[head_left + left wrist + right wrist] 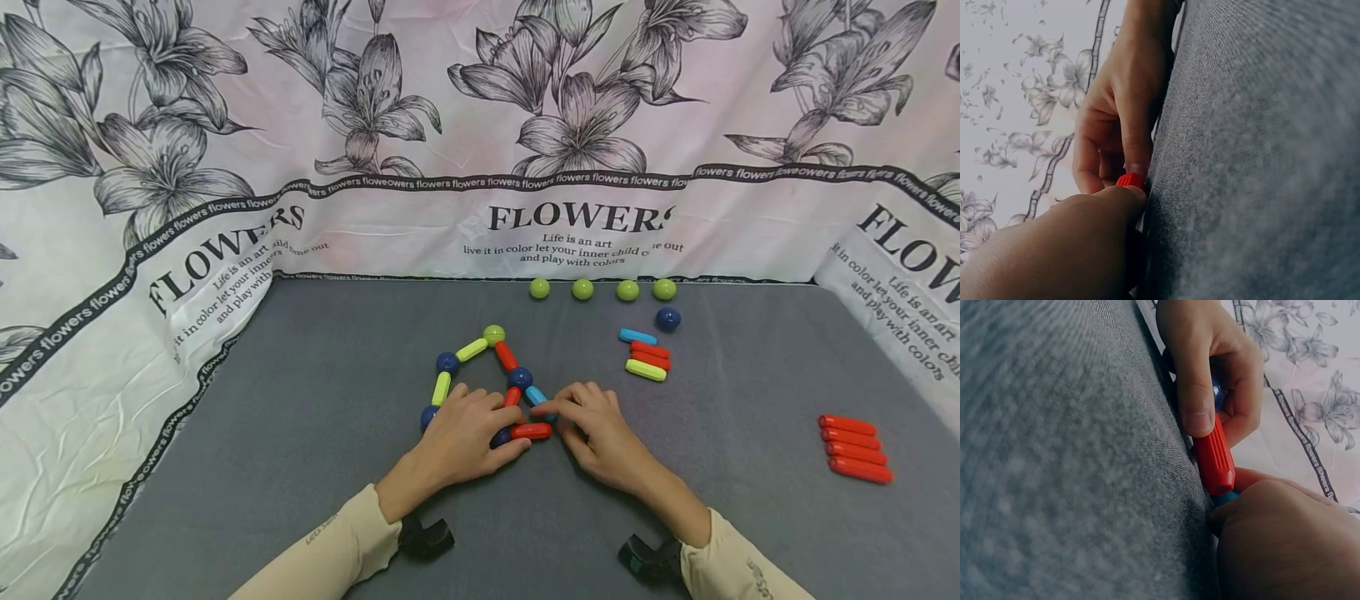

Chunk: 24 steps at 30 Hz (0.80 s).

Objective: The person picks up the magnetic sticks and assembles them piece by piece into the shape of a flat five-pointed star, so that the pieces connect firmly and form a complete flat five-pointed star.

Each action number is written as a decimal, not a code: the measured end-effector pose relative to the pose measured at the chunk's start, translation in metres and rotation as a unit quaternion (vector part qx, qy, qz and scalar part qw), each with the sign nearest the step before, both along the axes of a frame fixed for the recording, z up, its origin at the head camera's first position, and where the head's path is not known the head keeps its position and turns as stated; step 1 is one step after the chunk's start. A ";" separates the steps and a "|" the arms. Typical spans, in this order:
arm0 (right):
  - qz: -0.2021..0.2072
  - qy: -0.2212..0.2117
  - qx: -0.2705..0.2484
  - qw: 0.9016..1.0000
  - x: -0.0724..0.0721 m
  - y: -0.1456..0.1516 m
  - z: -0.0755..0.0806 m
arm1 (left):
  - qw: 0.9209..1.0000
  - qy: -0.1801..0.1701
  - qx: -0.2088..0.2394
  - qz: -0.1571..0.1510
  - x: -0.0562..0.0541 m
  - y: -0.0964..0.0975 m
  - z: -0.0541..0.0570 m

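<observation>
A figure of sticks and balls lies on the grey table, with a green ball at its top. Yellow sticks and navy balls run down its left side. My left hand covers the lower part and grips a navy ball, from which a red stick points right. From the right, my right hand pinches the lower end of a light blue stick joined to another navy ball. The red stick's tip is close by its fingers.
Several loose green balls line the table's back edge, with a navy ball in front. Below it lie a blue stick, red sticks and a yellow stick. Several red sticks lie at far right. Flowered cloth hangs behind.
</observation>
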State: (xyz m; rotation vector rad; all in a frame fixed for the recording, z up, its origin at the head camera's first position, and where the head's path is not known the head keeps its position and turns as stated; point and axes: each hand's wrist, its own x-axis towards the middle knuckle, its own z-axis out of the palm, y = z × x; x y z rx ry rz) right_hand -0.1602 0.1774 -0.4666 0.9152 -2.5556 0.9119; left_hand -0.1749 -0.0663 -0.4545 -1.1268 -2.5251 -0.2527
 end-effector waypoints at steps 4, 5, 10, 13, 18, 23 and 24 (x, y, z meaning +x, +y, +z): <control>0.006 -0.003 -0.001 1.000 0.000 0.000 0.000 | 1.000 -0.001 -0.001 0.003 0.000 0.000 0.000; 0.006 -0.003 0.000 1.000 0.000 0.000 0.000 | 1.000 -0.001 -0.002 0.003 0.001 0.000 0.001; 0.007 -0.005 -0.002 1.000 0.000 0.000 0.000 | 1.000 -0.001 -0.007 0.007 0.001 0.000 0.001; 0.008 -0.006 -0.003 1.000 0.001 0.000 0.001 | 1.000 -0.005 -0.010 0.010 0.001 0.000 0.001; 0.007 -0.011 -0.004 1.000 0.001 0.000 0.000 | 1.000 -0.016 -0.016 0.014 0.001 0.000 0.002; 0.007 -0.014 -0.006 1.000 0.001 0.000 -0.001 | 1.000 -0.018 -0.017 0.015 0.001 0.000 0.002; 0.008 -0.014 -0.007 1.000 0.001 0.001 -0.001 | 1.000 -0.018 -0.017 0.015 0.002 0.000 0.002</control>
